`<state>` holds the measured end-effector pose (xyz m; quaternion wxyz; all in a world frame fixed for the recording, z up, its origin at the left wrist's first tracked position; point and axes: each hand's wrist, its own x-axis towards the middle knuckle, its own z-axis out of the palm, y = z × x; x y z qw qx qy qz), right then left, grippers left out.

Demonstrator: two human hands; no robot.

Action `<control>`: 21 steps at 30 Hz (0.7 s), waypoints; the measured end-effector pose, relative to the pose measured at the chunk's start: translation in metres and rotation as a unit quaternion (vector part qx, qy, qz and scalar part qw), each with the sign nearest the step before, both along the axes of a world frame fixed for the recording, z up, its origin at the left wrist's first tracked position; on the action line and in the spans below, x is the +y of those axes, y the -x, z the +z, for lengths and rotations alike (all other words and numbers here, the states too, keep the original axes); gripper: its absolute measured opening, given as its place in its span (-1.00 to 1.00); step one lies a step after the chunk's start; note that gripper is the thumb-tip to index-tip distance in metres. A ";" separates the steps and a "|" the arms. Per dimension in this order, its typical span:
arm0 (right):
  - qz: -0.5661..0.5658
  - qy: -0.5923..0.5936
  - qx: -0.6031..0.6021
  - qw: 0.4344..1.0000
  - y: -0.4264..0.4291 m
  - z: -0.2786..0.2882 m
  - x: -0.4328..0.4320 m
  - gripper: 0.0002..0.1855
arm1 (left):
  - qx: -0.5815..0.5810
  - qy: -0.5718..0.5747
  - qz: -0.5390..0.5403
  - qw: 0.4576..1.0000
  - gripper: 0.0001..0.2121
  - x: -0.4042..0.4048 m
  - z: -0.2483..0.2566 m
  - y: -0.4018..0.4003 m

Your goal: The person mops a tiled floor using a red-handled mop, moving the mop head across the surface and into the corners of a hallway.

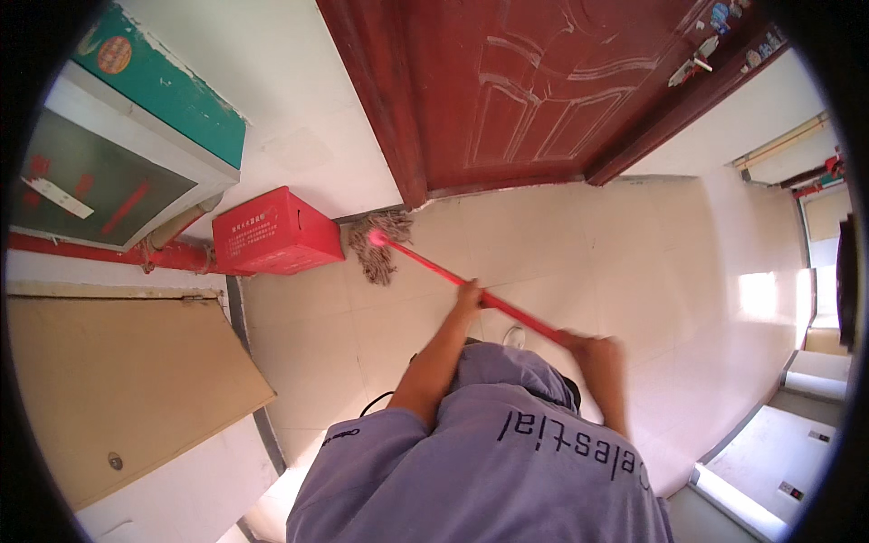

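My left hand (470,296) grips the middle of a red mop handle (519,315). Higher on the same pole, close to its upper end, my right hand (592,346) is closed around it, slightly blurred. The pole slants away to the upper left and ends in a pink socket (377,237). Grey-brown string strands of the mop head (375,263) lie spread on the tiled floor (543,251), at the foot of the wall. The mop head sits just right of a red fire extinguisher box (271,231), close to its side.
A dark red panelled door (536,88) in a wooden frame (387,102) stands ahead. On the left are a wall cabinet (102,176) with a glass front, a red pipe (176,259) and a beige hatch door (136,380) jutting out. Wall sockets (791,490) show at lower right.
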<state>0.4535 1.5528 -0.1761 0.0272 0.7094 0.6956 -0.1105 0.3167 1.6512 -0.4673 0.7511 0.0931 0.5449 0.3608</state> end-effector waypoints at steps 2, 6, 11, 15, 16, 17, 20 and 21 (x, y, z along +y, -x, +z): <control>-0.086 0.085 0.133 0.984 0.026 -0.015 -0.013 -0.82 | 0.099 0.080 -0.114 0.985 -0.79 0.011 -0.030 0.036; -0.147 0.111 0.193 0.964 0.001 0.007 -0.026 -0.82 | 0.068 0.115 -0.161 0.978 -0.82 -0.015 0.009 0.011; -0.114 0.051 0.006 0.992 0.000 0.071 -0.018 -0.81 | -0.094 0.099 -0.172 0.976 -0.76 -0.025 0.043 -0.027; -0.023 0.075 -0.029 0.997 0.017 0.015 -0.012 -0.80 | -0.036 0.002 -0.095 0.995 -0.78 0.001 0.001 -0.001; -0.044 0.067 0.021 0.997 0.022 0.012 -0.013 -0.80 | -0.010 0.035 -0.121 0.992 -0.78 0.005 0.001 0.010; -0.065 0.059 0.071 0.994 0.024 0.011 -0.015 -0.80 | 0.017 0.069 -0.148 0.986 -0.79 0.008 0.001 0.014; -0.078 0.060 0.122 0.988 0.000 0.020 -0.022 -0.80 | -0.018 0.145 -0.076 0.986 -0.83 0.001 0.025 -0.003; -0.079 0.061 0.131 0.986 -0.012 0.028 -0.027 -0.80 | -0.045 0.183 -0.035 0.982 -0.85 0.001 0.032 -0.013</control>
